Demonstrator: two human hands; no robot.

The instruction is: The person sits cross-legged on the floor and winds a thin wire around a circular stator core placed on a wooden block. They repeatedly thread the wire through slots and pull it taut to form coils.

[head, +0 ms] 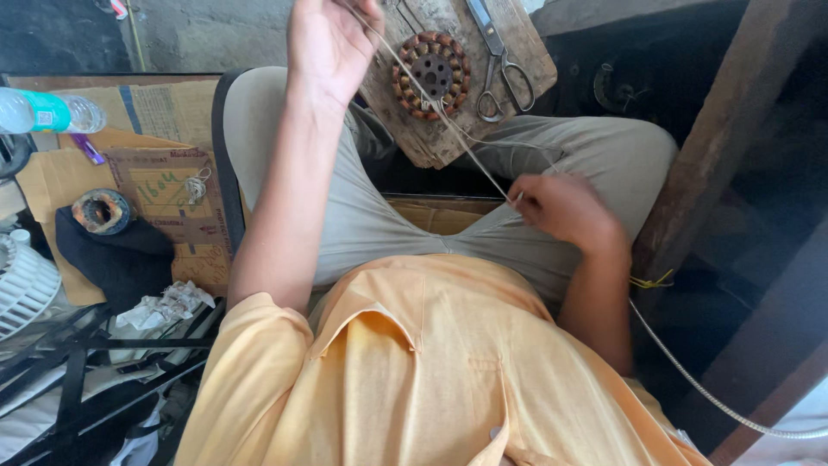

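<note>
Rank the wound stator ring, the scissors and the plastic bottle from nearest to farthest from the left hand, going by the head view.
1. Stator ring: on the wooden block, just beside the raised left hand, toward the right hand's side.
2. Scissors: on the same block, beyond the ring.
3. Plastic bottle: lying at the frame's far left edge, on the opposite side of the hand.

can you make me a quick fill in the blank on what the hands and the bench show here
1. The scissors lie on the wooden ____.
2. A thin thread runs taut from the left hand to the ____ hand.
3. The round wound coil ring lies beside the ____.

Missing words: board; right; scissors
</note>
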